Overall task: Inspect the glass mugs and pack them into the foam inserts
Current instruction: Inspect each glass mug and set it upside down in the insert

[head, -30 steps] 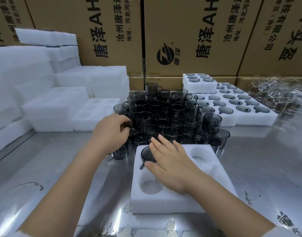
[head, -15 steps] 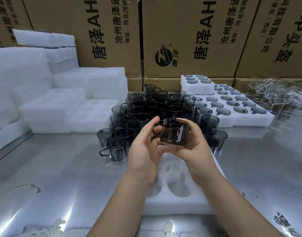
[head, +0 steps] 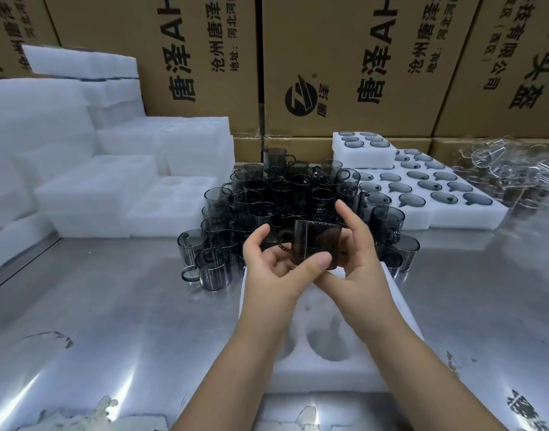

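Observation:
A smoky grey glass mug [head: 315, 244] is held on its side in the air between both hands, handle to the left. My left hand [head: 276, 275] curls round its lower left side, thumb under the mug. My right hand [head: 357, 262] cups it from the right, index finger raised. Below the hands lies a white foam insert [head: 335, 346] with round pockets, partly hidden by my arms. Behind the hands stands a dense cluster of grey mugs [head: 282, 194] on the steel table.
Packed foam inserts [head: 422, 188] holding mugs lie at the back right, with clear glassware [head: 509, 169] beyond. Stacks of white foam inserts [head: 95, 169] fill the left. Cardboard boxes [head: 344, 57] wall the back. Two mugs [head: 211, 269] stand at the cluster's near left.
One second ago my left hand reached into the cluster and my right pressed on the insert. Both hands have since lifted one mug and turned it slightly between them.

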